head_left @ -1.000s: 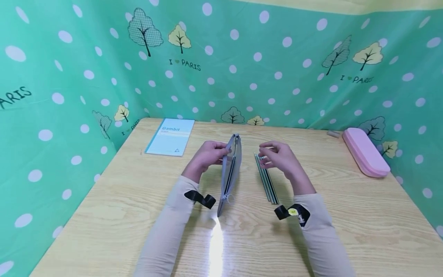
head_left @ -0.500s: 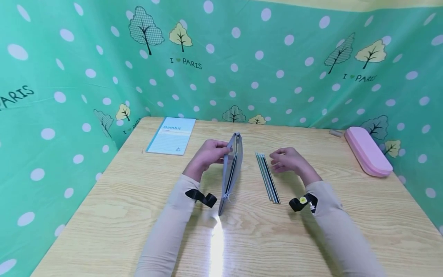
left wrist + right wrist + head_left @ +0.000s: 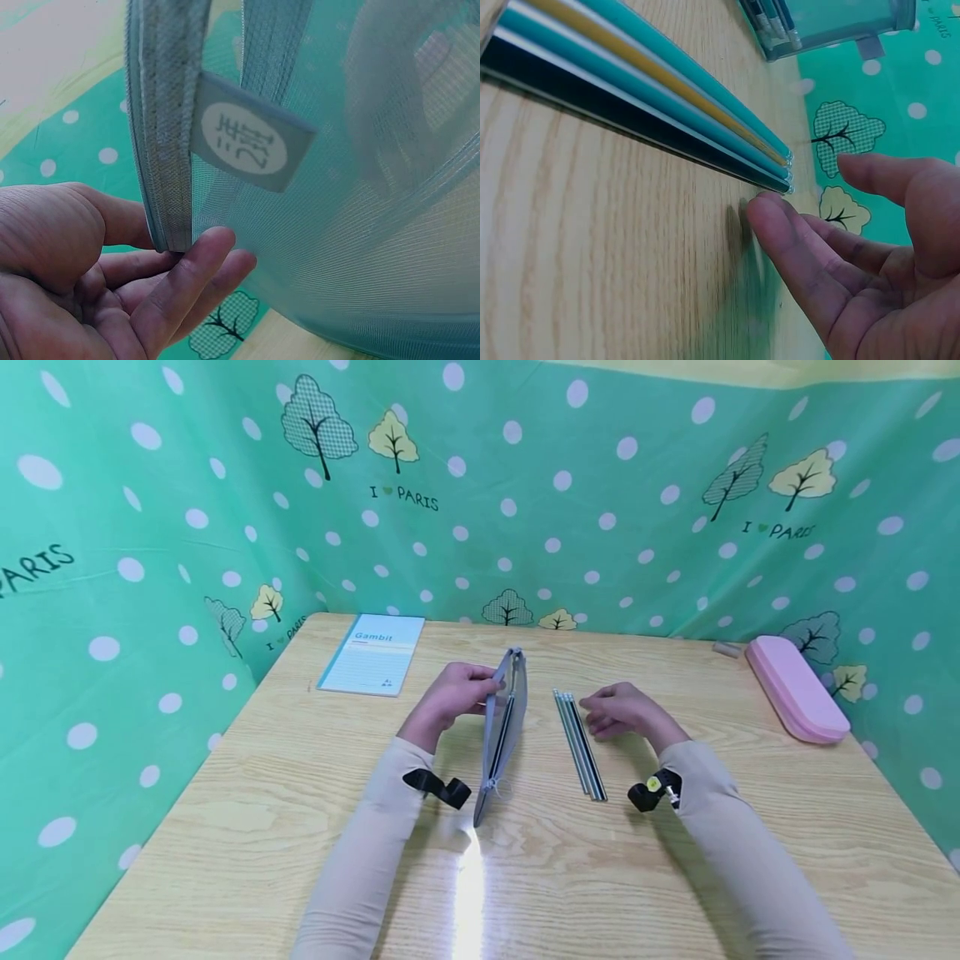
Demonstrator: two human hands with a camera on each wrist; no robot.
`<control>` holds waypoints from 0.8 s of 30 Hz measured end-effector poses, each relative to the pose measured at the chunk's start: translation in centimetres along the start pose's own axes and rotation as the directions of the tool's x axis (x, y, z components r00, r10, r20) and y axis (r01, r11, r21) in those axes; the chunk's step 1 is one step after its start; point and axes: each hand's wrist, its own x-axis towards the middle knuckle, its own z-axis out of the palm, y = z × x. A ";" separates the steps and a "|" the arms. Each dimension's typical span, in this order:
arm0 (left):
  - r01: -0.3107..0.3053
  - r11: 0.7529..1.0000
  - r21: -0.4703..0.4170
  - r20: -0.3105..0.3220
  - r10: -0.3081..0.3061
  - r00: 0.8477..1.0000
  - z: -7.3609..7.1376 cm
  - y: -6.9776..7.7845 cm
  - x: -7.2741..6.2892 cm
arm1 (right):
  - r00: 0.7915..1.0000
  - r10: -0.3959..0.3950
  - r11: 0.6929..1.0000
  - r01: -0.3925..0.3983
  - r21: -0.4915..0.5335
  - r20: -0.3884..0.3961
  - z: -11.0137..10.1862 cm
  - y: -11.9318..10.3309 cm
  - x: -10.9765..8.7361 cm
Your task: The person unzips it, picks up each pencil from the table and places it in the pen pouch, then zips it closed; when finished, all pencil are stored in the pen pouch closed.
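Observation:
My left hand [image 3: 456,697] pinches the zipped edge of a grey-blue mesh zipper pouch [image 3: 514,731], held upright with its mouth parted. A fabric label [image 3: 251,135] hangs from the zipper band in the left wrist view. Inside the pouch stand several pencils [image 3: 778,21] with eraser ends, seen through the mesh. Right of the pouch, several pencils [image 3: 580,747] lie side by side on the table, coloured teal, gold and black in the right wrist view. My right hand [image 3: 624,710] is beside their far ends, fingers loosely bent, a fingertip right near the black one, holding nothing.
A light blue notebook [image 3: 372,656] lies at the back left of the wooden table [image 3: 247,827]. At the right stands a pink pencil case [image 3: 797,690], with a small grey cylinder [image 3: 727,649] beside it. A green dotted curtain [image 3: 622,527] hangs behind the table.
My right hand has moved from above the pencils to their right side and lower, its fingers drawing closer together. The left hand and pouch have hardly moved.

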 end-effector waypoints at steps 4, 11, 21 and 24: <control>-0.002 1.000 -0.003 -0.001 0.002 1.000 0.0 0.1 0.0 | 1.000 0.016 1.000 -0.016 -0.013 -0.012 0.1 -0.1 0.2; 0.001 1.000 0.003 0.005 -0.001 1.000 0.1 0.1 -0.1 | 0.995 0.014 0.995 -0.023 -0.094 -0.095 0.8 0.3 0.7; 0.010 1.000 -0.006 0.003 -0.010 1.000 0.0 0.1 -0.1 | 0.974 -0.044 0.968 -0.014 -0.250 -0.224 1.5 0.9 1.2; 0.008 1.000 -0.008 0.003 -0.008 1.000 -0.1 0.1 -0.2 | 0.966 -0.066 0.954 -0.012 -0.300 -0.250 1.7 0.8 1.2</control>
